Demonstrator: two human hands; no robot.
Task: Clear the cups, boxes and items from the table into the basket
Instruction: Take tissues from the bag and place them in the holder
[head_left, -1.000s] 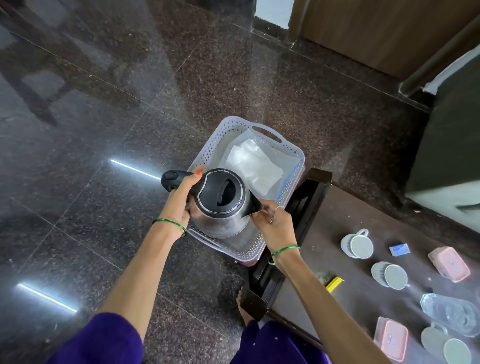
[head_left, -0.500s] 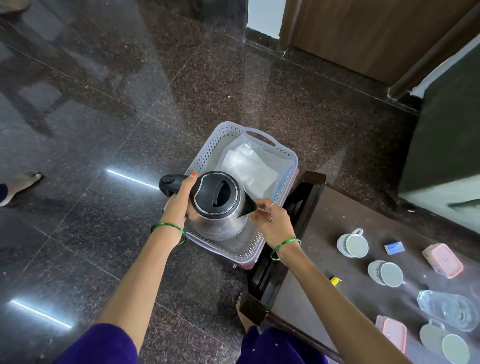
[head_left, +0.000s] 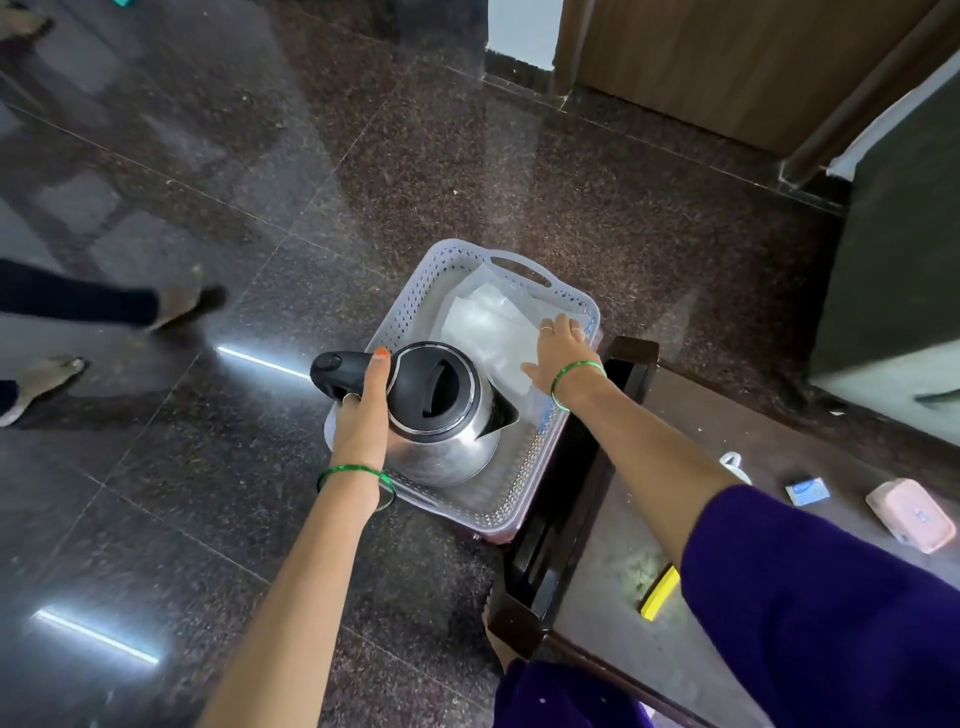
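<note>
Left hand (head_left: 363, 410) grips black handle of steel kettle (head_left: 441, 415), fingers curled round it; kettle upright, over near end of white perforated basket (head_left: 415, 306), which sits on dark stone floor beside table (head_left: 613, 561). Cannot tell if kettle base touches basket bottom. Right hand (head_left: 558, 348) w/ fingers straight, spread over white plastic bag (head_left: 483, 327) at far end of basket, holding nothing. On table: pink box (head_left: 910, 514), small blue packet (head_left: 806, 490), yellow item (head_left: 660, 593), cup handle (head_left: 733, 462) partly hidden by purple sleeve (head_left: 821, 597). Another person's feet (head_left: 187, 306) at left.
</note>
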